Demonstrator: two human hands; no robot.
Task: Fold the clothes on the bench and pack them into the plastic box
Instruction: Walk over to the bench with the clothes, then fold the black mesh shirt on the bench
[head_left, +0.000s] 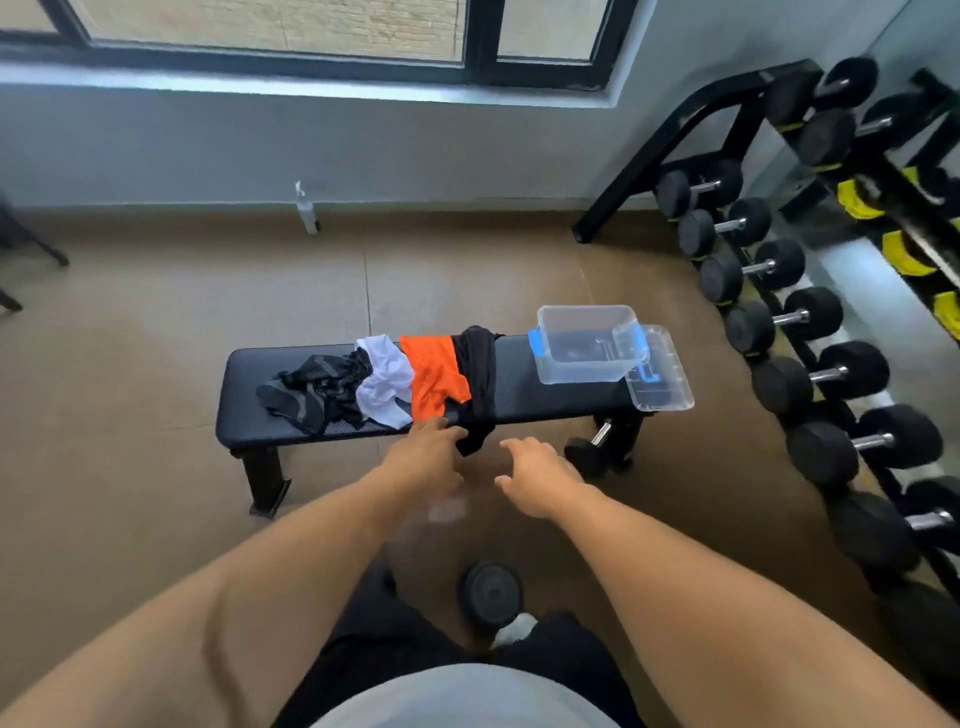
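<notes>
Nothing folded yet. On the desk (291, 431), left to right: black patterned garment (311, 387), white garment (384, 382), orange garment (434, 376), black garment (480, 379), all rumpled. Left hand (426, 457) touched the black hem, loosely open; right hand (535, 475) open, empty. Plastic box (589, 345) unpacked, lid (660, 371) alongside.

matt black padded bench (524, 395); on it soft crumpled cloth clothes (384, 382) and a clear glossy plastic box (587, 345)

black bench (524, 397) carries four crumpled garments (384, 384), clear plastic box (587, 343), lid (662, 374).
</notes>
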